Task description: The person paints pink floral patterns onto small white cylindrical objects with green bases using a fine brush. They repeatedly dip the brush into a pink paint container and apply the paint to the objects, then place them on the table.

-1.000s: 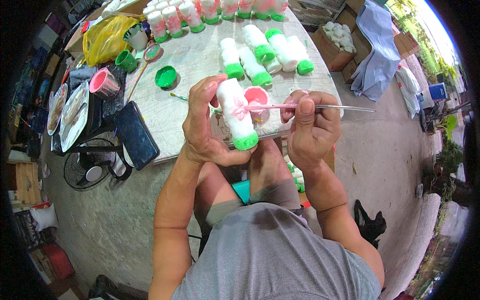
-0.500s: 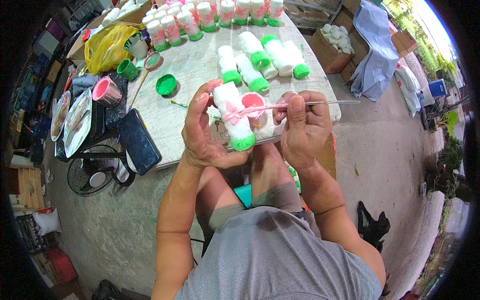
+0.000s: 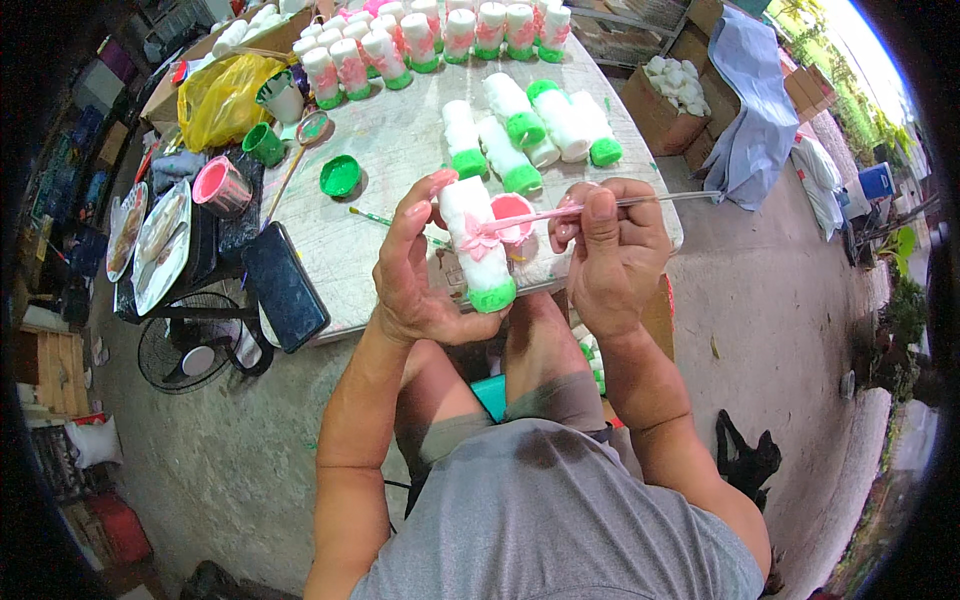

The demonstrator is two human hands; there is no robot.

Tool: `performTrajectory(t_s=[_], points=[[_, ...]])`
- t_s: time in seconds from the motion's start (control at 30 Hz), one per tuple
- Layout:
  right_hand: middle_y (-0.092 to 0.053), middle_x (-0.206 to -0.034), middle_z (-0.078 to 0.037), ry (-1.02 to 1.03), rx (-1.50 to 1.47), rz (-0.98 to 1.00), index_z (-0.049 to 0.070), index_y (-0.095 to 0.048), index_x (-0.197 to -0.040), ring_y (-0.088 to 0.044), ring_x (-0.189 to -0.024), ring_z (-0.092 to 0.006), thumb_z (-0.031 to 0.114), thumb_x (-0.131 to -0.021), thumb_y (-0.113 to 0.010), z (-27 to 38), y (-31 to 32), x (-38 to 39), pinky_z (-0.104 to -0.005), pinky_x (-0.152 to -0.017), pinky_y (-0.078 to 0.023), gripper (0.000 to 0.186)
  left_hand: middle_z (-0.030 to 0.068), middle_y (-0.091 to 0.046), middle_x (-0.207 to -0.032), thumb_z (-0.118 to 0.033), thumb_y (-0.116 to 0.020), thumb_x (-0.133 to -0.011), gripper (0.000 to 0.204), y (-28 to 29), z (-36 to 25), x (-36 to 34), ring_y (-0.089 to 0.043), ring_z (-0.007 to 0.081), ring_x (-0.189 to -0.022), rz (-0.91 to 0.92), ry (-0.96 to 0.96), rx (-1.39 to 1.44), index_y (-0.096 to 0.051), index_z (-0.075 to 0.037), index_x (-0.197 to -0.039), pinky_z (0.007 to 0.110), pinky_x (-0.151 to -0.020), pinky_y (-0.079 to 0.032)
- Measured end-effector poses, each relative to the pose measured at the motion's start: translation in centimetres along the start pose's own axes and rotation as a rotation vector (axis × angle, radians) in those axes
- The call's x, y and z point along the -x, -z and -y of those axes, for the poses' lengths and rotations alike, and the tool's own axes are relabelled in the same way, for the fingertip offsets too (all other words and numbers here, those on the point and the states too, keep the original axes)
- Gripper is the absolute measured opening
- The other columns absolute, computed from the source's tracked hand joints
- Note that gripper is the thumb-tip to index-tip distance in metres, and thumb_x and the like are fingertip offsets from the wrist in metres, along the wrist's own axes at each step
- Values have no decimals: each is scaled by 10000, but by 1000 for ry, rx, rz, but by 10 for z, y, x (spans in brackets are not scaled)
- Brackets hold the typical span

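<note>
Presently held workpiece: white, lumpy cylinder (image 3: 484,268) with a green end (image 3: 492,296); tilted, held above the near edge of the table (image 3: 400,130), pink patch (image 3: 474,243) in view.
Left hand (image 3: 408,292): grasping the cylinder end to end, fingers at the white top, thumb at the green end.
Right hand (image 3: 617,245): pinching a slender brush (image 3: 545,214) between thumb and fingers, handle pointing right.
Brush tip: appears to meet the pink patch; pressure cannot be told.
Stroke: best made light and short, since the lumpy surface could catch or skip the bristles.
Workpiece support: grip the ends only; turn the cylinder rather than twisting the brush wrist; leave wet pink untouched.
Green end: avoid dragging pink across it.
Pink paint cup (image 3: 513,209): behind the cylinder, partly hidden; well placed for reloading. Wipe off excess to limit drips.
Standing cylinders (image 3: 460,35): pink-marked, at the table's far side; useful for matching the patch.
Lying cylinders (image 3: 508,95): beyond the cup, no pink visible.
</note>
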State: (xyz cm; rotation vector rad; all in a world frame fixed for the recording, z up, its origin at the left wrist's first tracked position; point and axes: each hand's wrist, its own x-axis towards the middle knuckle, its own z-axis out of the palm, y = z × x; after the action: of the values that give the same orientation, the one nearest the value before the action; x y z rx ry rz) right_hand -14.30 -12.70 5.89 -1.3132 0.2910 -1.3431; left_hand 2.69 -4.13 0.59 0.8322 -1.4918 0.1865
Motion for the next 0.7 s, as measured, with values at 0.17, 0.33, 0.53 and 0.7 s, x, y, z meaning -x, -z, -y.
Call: performTrajectory(t_s=[0.17,0.33,0.53,0.7], points=[[-647,-892,-104,9,-2,-38,17,-530,-1066,-589,-708,-121,180,-1045,-615,-1,3,-6,-276,-623,-505,186,312,-422,-1504,-206,-916,-573,1182,1,-3,0,-492,432,-1373,21,25,40,-253,-120,-1547,514,-1110,-437],[-666,-879,-73,-14,-50,2,14,-540,-1063,-612,-705,-91,188,-1042,-626,3,0,-1,-238,-625,-518,196,300,-421,-1509,-219,-914,-582,1171,1,-3,0,-487,427,-1380,26,41,40,-253,-137,-1545,517,-1117,-429],[-659,-849,-70,-15,-73,-49,17,-542,-1045,-608,-693,-96,201,-1045,-623,4,2,-4,-242,-618,-515,200,306,-418,-1508,-197,-913,-571,1170,1,-3,2,-485,431,-1381,25,60,51,-259,-135,-1540,521,-1118,-428],[-658,-859,-68,-36,-60,-32,26,-547,-1041,-605,-695,-98,198,-1047,-620,2,2,-6,-248,-620,-517,187,300,-417,-1514,-197,-922,-571,1176,1,-3,0,-488,428,-1379,32,48,54,-260,-134,-1541,513,-1113,-434]])
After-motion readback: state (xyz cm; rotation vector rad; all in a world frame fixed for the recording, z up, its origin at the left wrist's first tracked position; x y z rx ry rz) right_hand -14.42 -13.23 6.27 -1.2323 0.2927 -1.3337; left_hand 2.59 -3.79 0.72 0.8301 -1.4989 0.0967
